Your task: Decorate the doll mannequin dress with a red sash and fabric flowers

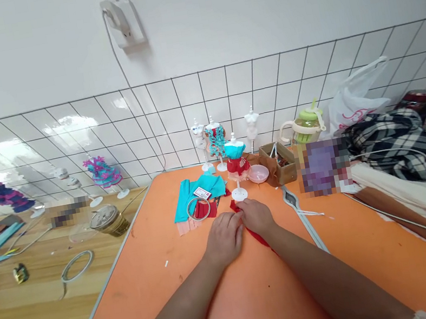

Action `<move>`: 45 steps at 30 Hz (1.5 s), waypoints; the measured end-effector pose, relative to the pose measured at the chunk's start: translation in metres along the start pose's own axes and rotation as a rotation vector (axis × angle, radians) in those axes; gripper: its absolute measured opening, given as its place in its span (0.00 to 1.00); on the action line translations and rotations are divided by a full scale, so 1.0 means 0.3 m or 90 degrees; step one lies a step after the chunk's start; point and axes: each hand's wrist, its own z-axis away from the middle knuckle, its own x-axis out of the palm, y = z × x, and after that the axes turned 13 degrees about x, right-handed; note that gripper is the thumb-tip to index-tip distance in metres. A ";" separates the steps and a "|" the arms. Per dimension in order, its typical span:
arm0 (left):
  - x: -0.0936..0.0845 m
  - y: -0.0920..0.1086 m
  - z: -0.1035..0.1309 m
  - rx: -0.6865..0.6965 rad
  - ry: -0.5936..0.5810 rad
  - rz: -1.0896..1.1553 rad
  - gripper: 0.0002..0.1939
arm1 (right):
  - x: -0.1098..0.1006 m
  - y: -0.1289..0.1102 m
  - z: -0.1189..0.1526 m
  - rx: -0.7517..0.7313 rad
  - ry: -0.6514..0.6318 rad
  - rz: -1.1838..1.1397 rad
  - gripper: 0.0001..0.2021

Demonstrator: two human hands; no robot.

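Note:
My left hand [224, 239] and my right hand [257, 219] meet over the orange table. Between and beneath them is a piece of red fabric [258, 236], showing at the fingertips and under my right wrist. Both hands have their fingers closed on it; the exact grip is partly hidden. Just beyond stands a small white dress form [239, 194] wearing a turquoise top [235, 149] and a red skirt [238, 166]. Left of my hands lie turquoise fabric [182, 200], a metal ring [189, 212], a printed card [202, 193] and red scraps [212, 208].
Behind stand more dress forms [216, 139], a pink dish [259, 174] and a cardboard box [287, 170]. To the right are a grey zipper [305, 220], a green-lidded bottle [308, 123], a plastic bag [351, 102] and plaid cloth [391, 139]. A lidded jar [109, 222] stands left.

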 end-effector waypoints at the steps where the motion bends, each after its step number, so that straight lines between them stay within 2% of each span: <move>1: 0.005 0.004 -0.005 -0.002 0.007 0.017 0.19 | -0.002 -0.004 0.003 -0.003 0.000 0.000 0.11; 4: 0.028 0.005 -0.016 -0.056 -0.012 0.038 0.23 | -0.010 -0.010 0.009 0.001 0.004 0.002 0.13; 7: 0.039 -0.004 -0.011 -0.125 -0.064 -0.021 0.25 | -0.025 0.001 0.028 -0.005 -0.003 0.007 0.14; 9: 0.036 -0.013 0.001 -0.154 -0.082 -0.073 0.22 | -0.037 0.019 0.058 -0.047 -0.009 0.001 0.15; 14: 0.014 -0.046 0.016 -0.151 -0.108 -0.075 0.19 | -0.037 0.057 0.159 -0.266 0.003 -0.039 0.26; 16: -0.005 -0.063 0.010 -0.139 -0.116 -0.064 0.17 | -0.033 0.061 0.183 -0.291 -0.018 -0.048 0.27; 18: -0.033 -0.083 -0.001 -0.131 -0.148 -0.036 0.16 | -0.040 0.058 0.186 -0.276 -0.031 -0.062 0.24; 21: -0.084 -0.105 -0.013 -0.132 -0.210 0.022 0.17 | -0.065 0.039 0.156 -0.241 0.001 -0.087 0.15; 24: -0.112 -0.102 -0.017 -0.136 -0.229 0.043 0.15 | -0.083 0.001 0.090 -0.217 -0.011 -0.087 0.14; 27: -0.097 -0.074 -0.011 -0.144 -0.192 0.038 0.08 | -0.074 -0.054 0.000 -0.219 -0.041 -0.088 0.15; 30: -0.056 -0.041 0.008 -0.182 -0.128 -0.010 0.15 | -0.046 -0.115 -0.088 -0.227 -0.056 -0.088 0.19; 33: -0.031 -0.026 0.035 -0.199 -0.103 -0.072 0.24 | -0.016 -0.164 -0.149 -0.216 -0.062 -0.068 0.17; 35: -0.032 -0.028 0.052 -0.210 -0.111 -0.092 0.31 | 0.003 -0.185 -0.169 -0.192 -0.046 -0.054 0.14; 38: -0.045 -0.042 0.073 -0.241 -0.133 -0.107 0.36 | 0.028 -0.202 -0.171 -0.159 -0.007 -0.040 0.12; 45: -0.040 -0.069 0.091 -0.242 -0.151 -0.123 0.38 | 0.045 -0.204 -0.158 -0.178 0.011 -0.020 0.12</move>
